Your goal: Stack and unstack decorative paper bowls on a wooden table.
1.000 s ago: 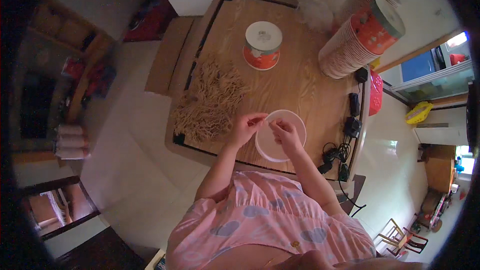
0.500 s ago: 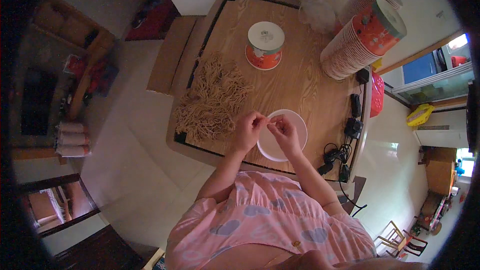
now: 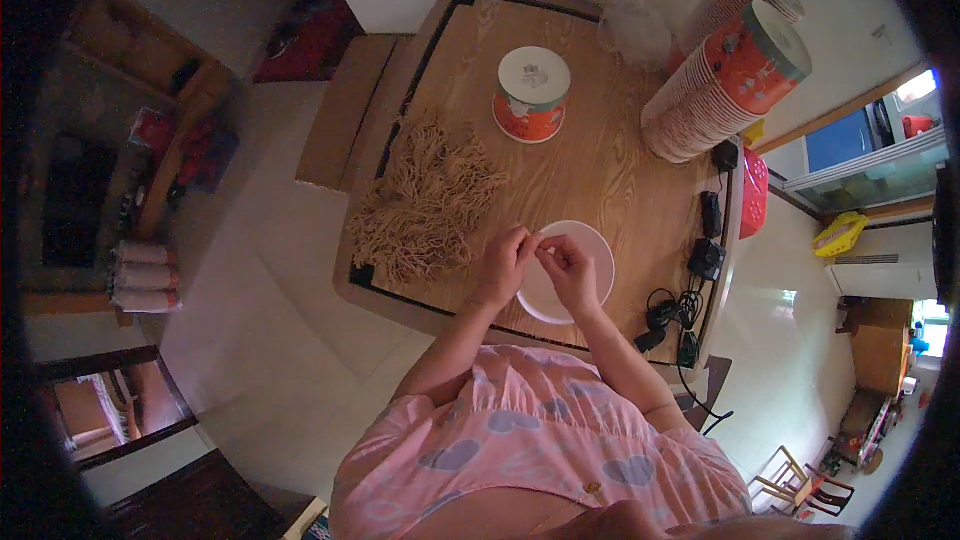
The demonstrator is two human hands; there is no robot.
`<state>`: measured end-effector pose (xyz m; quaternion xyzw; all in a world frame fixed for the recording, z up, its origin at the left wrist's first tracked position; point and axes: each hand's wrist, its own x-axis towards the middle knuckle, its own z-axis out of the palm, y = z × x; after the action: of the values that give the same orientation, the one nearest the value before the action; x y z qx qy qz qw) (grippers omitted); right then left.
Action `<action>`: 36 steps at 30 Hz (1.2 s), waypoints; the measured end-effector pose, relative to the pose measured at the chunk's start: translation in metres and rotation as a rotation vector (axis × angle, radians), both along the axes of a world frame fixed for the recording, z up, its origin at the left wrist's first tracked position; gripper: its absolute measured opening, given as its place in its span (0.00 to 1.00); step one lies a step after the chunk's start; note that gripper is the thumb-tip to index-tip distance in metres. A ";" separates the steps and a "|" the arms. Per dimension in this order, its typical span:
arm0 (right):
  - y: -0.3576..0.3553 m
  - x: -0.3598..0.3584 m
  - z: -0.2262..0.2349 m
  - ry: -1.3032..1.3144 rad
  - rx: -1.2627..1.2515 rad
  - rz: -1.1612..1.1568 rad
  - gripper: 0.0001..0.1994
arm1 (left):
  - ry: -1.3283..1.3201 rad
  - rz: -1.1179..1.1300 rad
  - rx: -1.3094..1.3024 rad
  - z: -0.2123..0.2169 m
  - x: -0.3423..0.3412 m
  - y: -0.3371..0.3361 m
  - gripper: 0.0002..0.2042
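My left hand (image 3: 503,262) and my right hand (image 3: 570,272) meet fingertip to fingertip over a white bowl (image 3: 543,302), both closed in a pinch. What sits between the fingers is too small to make out. Left of the bowl, near my left hand, spreads a pile of tan twisted strands (image 3: 425,205), like cord or dried roots. Beyond the hands an orange paper bowl (image 3: 530,120) with a pale, round top (image 3: 534,75) stands upside down on the wooden table (image 3: 590,175).
Tall stacks of orange paper bowls (image 3: 725,80) lean at the back right. Black adapters (image 3: 707,258) and tangled cables (image 3: 676,310) lie along the right edge. A clear plastic bag (image 3: 637,32) rests against the wall. Cardboard (image 3: 345,115) stands off the table's left side.
Both hands stay pinched together over the white bowl, with only slight finger movement. The view has shifted very slightly; nothing else has visibly moved.
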<state>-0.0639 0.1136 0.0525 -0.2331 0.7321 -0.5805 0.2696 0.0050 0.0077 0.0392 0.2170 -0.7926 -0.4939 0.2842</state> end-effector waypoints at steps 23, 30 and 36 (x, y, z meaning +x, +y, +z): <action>-0.005 -0.018 -0.077 -0.099 0.121 -0.121 0.08 | -0.174 -0.259 0.105 -0.055 -0.012 -0.033 0.11; -0.008 -0.020 -0.064 -0.150 0.177 -0.125 0.07 | -0.157 -0.278 0.130 -0.051 -0.011 -0.033 0.12; -0.012 -0.020 -0.056 -0.182 0.166 -0.112 0.08 | -0.172 -0.281 0.177 -0.064 -0.008 -0.033 0.10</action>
<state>-0.0837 0.1013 -0.0035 -0.1153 0.7621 -0.5506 0.3205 -0.0034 -0.0258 -0.0250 0.1695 -0.7901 -0.5761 0.1233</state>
